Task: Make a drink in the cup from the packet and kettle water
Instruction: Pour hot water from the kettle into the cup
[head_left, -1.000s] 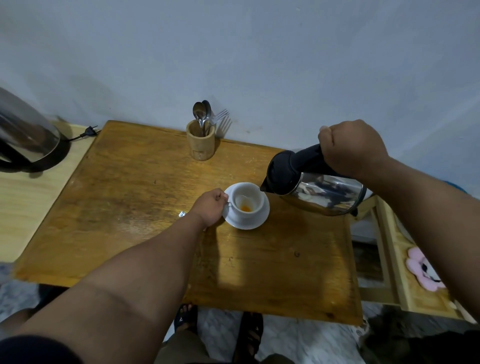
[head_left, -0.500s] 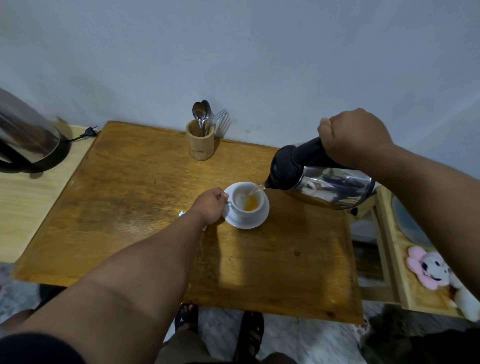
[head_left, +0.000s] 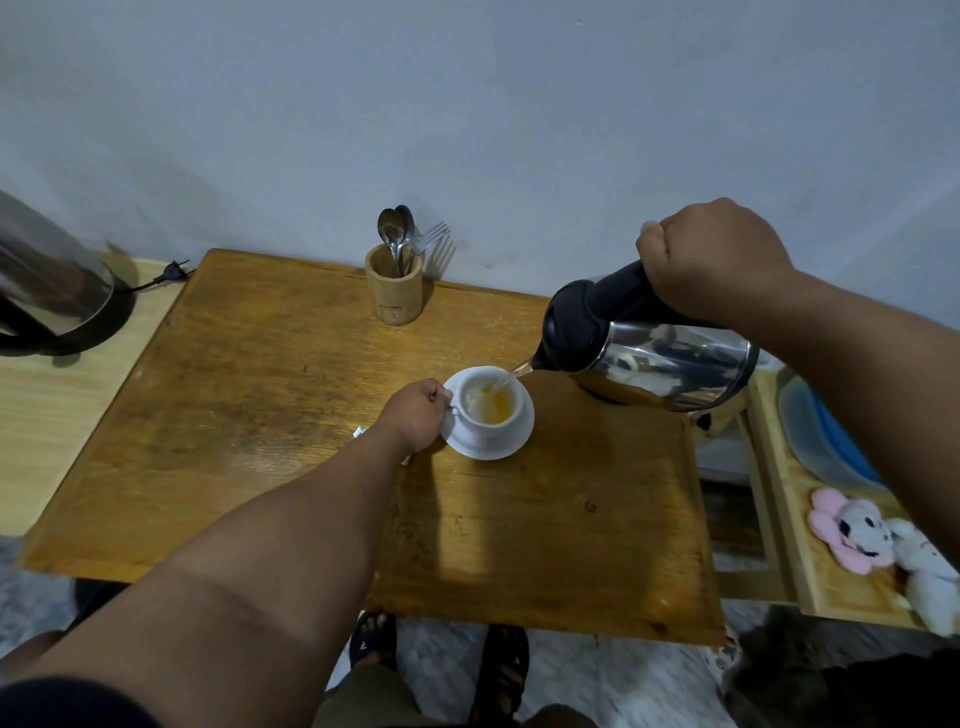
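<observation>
Kettle (head_left: 660, 358) is clenched tight in the right grip (head_left: 714, 254), cup (head_left: 491, 410) handle pinched by the left grip (head_left: 415, 413); overtilt risks splashing that nearby hand.

Home, prob. a kitchen corner: wooden table (head_left: 260, 415), cutlery holder (head_left: 393, 291), plush toys (head_left: 878, 545), bare wall (head_left: 467, 104).

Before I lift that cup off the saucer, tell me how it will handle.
The cup looks like glazed ceramic, so probably rigid, breakable and rather slick. The kettle is pouring into it, so expect added weight, possible heat, and sloshing if tilted. It may slide on the saucer.
</observation>
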